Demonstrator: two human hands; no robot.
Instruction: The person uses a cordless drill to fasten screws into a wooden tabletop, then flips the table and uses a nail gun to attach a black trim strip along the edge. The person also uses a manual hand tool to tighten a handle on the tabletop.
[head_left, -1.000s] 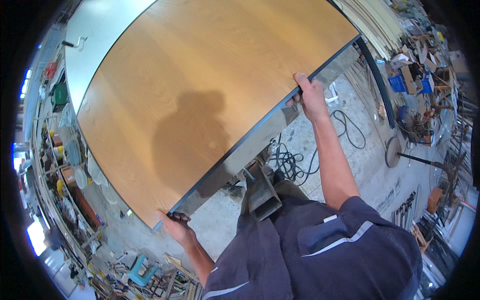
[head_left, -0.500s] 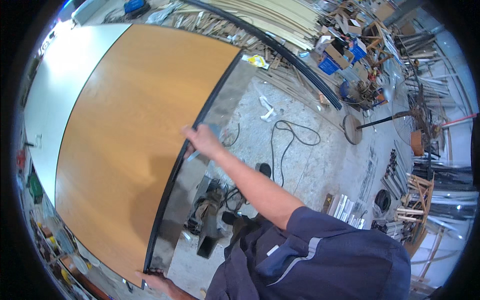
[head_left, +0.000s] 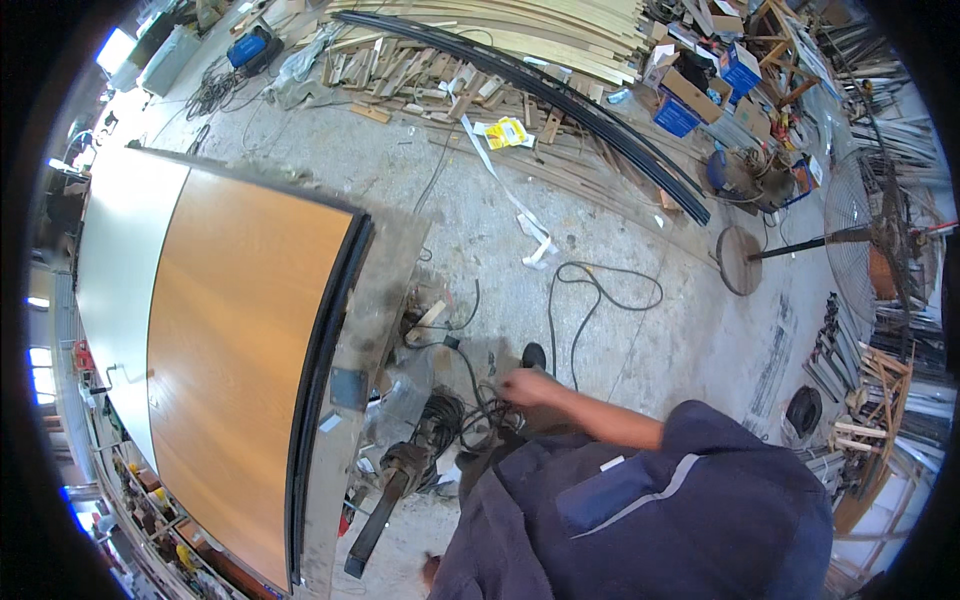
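Note:
My right hand (head_left: 527, 388) hangs in the air before my torso, above the dark cables on the floor. Its fingers look loosely curled, and nothing shows in them. Only a small part of my left hand (head_left: 431, 569) comes into view at the lower edge; its fingers are mostly hidden. Neither hand touches the large flat panel (head_left: 240, 330) to the left, orange wood-coloured on one side and white on the other. Its long black edge (head_left: 325, 360) looks doubled, as if panels lie stacked, on a grey work surface (head_left: 375, 300) that juts out beside it.
Coiled dark cable (head_left: 440, 420) and a long metal tool (head_left: 385, 510) lie near my feet. A black cord (head_left: 610, 290) loops over the concrete floor. Farther off are long dark bars (head_left: 560, 100), wood strips (head_left: 560, 30), blue boxes (head_left: 677, 112) and a standing fan (head_left: 860, 235).
Both hands have let go of the panel's black edge and drawn back toward my body. The panel now lies lower and farther left, showing more floor beyond it. My view has shifted too.

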